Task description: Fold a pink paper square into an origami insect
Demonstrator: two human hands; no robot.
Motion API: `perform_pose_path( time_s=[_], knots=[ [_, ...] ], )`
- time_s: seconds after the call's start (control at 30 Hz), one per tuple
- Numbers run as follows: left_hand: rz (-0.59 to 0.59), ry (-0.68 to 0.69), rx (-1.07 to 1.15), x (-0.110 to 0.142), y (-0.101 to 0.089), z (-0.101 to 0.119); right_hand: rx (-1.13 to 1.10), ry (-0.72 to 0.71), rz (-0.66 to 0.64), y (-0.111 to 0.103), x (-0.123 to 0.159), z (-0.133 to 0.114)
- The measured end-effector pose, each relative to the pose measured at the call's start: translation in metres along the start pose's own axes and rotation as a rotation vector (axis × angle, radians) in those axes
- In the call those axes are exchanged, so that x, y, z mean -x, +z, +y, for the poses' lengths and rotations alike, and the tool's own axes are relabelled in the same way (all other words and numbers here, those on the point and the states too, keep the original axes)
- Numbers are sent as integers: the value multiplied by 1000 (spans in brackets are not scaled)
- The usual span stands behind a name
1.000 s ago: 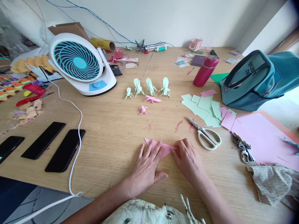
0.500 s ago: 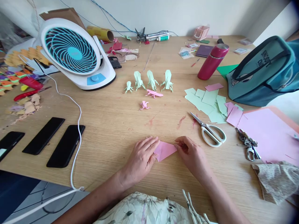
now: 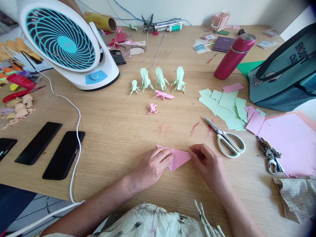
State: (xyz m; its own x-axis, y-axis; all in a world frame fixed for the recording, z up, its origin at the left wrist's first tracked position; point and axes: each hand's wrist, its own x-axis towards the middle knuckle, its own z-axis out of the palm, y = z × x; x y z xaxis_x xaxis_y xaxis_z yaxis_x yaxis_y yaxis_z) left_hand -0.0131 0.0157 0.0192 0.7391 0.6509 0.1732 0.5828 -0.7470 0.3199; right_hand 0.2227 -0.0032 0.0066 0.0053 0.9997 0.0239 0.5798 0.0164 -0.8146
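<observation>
Pink folded paper on table, near side, lying between hands, long axis left to right. Left hand laid over left part, whether gripping or only pressing cannot tell; right hand pinching right corner. Both touching, neither nearer. Teal bag, far right, lettered "SNOOPY", then "Chi".

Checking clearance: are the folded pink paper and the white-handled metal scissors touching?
Apart. The head view shows light wooden tabletop and the right hand between the folded pink paper and the white-handled metal scissors.
</observation>
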Motion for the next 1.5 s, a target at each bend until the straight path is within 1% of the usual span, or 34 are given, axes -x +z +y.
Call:
perform_pose_path(
  time_s=[0.13, 0.23, 0.33, 0.4, 0.5, 0.73, 1.03, 1.3, 1.5],
  knots=[
    [-88, 23, -75, -7, -1, -1, -5, 31, -39, 1, 1, -1],
    [-166, 41, -144, -9, -2, 0, 60, 40, -70, 2, 1, -5],
    [-208, 15, -172, -11, 1, 3, 118, 23, -74, 2, 0, -7],
    [-201, -21, -149, -11, 4, 5, 142, 3, -68, 2, 0, -6],
    [-150, -72, -93, -12, 8, 8, 159, -27, -61, 3, 0, -6],
    [-91, -138, -8, -11, 9, 13, 182, -28, -60, 3, -1, -8],
    [-107, -174, 12, -8, 8, 18, 173, -1, -85, 4, 1, -10],
    [-85, -119, -23, -5, 12, 16, 297, -51, -43, 12, 0, -11],
    [-145, -120, 25, -3, 10, 20, 281, -25, -38, 11, -1, -11]
  ],
)
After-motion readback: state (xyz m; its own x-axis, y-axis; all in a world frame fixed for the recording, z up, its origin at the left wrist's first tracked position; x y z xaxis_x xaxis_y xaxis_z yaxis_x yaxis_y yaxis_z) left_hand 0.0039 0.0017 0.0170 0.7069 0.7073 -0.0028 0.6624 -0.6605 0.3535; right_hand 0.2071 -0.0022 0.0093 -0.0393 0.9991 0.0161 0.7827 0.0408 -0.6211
